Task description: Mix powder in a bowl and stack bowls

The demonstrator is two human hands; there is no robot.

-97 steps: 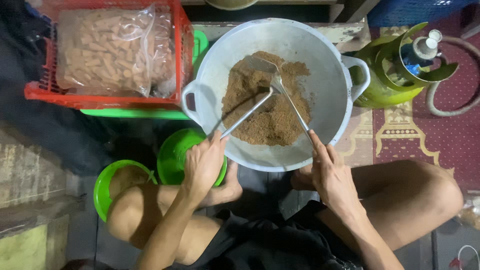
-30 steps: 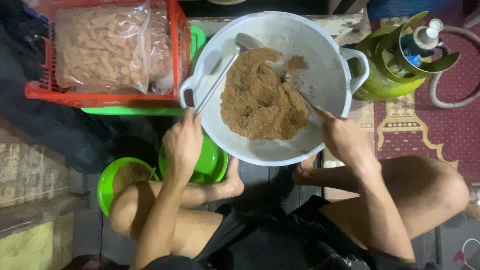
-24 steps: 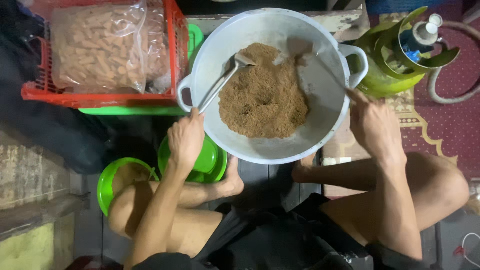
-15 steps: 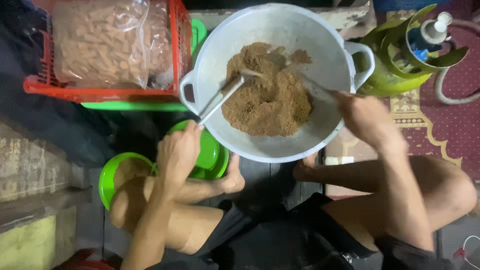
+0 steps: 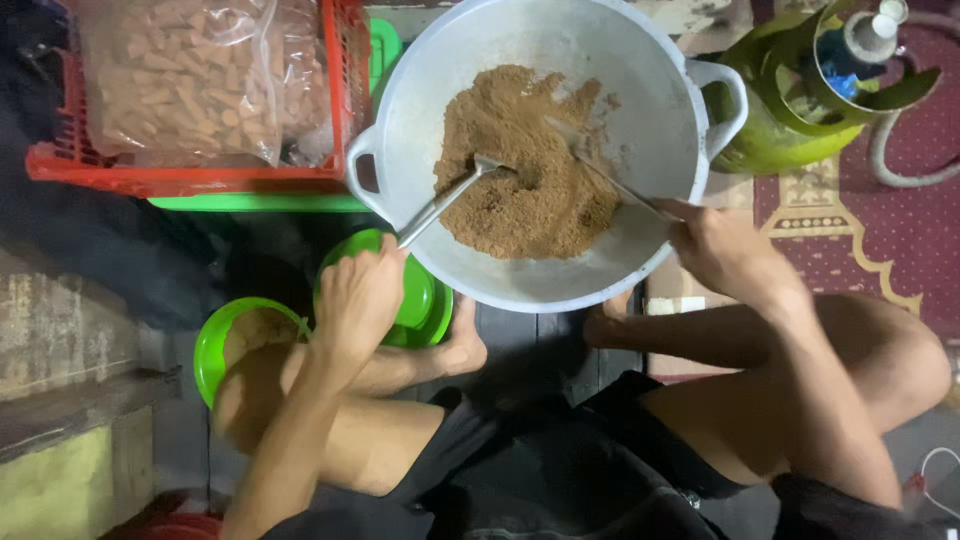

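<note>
Gripping a metal spoon [image 5: 445,200], left hand [image 5: 358,300] is closed on its handle; right hand [image 5: 722,248] is clamped on a second utensil [image 5: 600,172]. Both tips sit in brown crumbly powder [image 5: 525,165], heaped mid-left in big white two-handled basin [image 5: 650,110]. Green bowls [image 5: 425,305] below, red crate [image 5: 190,180] of bagged snacks left, green gas cylinder [image 5: 790,130] right.

A large white basin [image 5: 660,130] holding a brown crumbly mixture [image 5: 525,165] is seen from above; a metal spoon [image 5: 445,200] is held in the grip of the left hand [image 5: 358,300], its bowl dug into the mixture, and a second metal utensil [image 5: 610,180] is held by the right hand [image 5: 725,250]. Green bowls [image 5: 425,300] lie under the left hand, near bare knees. A red crate [image 5: 190,180] with a bagged snack [image 5: 190,75] is set left of the basin, a green gas cylinder [image 5: 790,130] right.
</note>
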